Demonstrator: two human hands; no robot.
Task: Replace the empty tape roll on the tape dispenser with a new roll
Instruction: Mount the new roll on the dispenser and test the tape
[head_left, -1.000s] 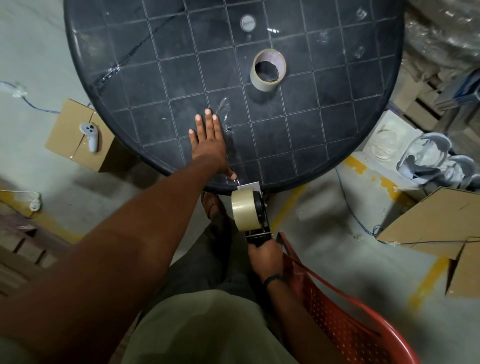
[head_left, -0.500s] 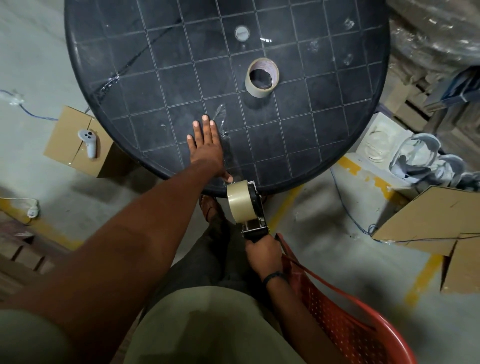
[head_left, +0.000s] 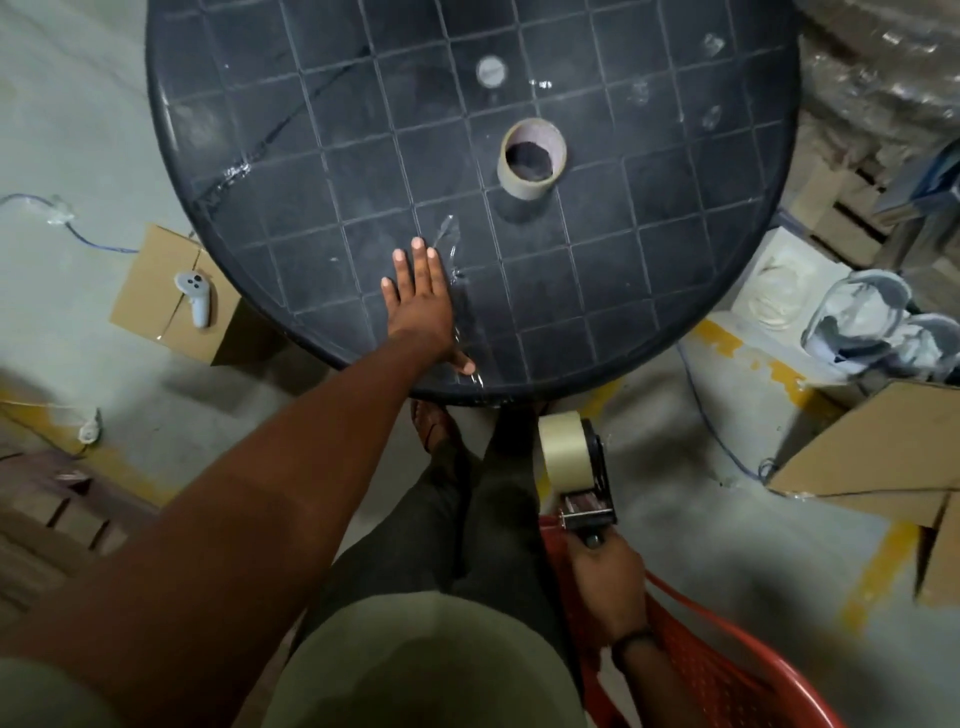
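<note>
My right hand grips the handle of a black tape dispenser, held below the table's near edge. A full cream tape roll sits on the dispenser. My left hand lies flat, fingers spread, on the round black table, pressing a strip of clear tape stuck to the top. An empty cardboard tape core stands on the table beyond my left hand.
A red plastic chair is under my right arm. A cardboard box with a white controller on it sits left of the table. More cardboard, white packaging and a blue cable lie on the floor at the right.
My right hand has pulled the dispenser back from the table's edge towards me and to the right. My left hand has stayed flat on the tape strip.
</note>
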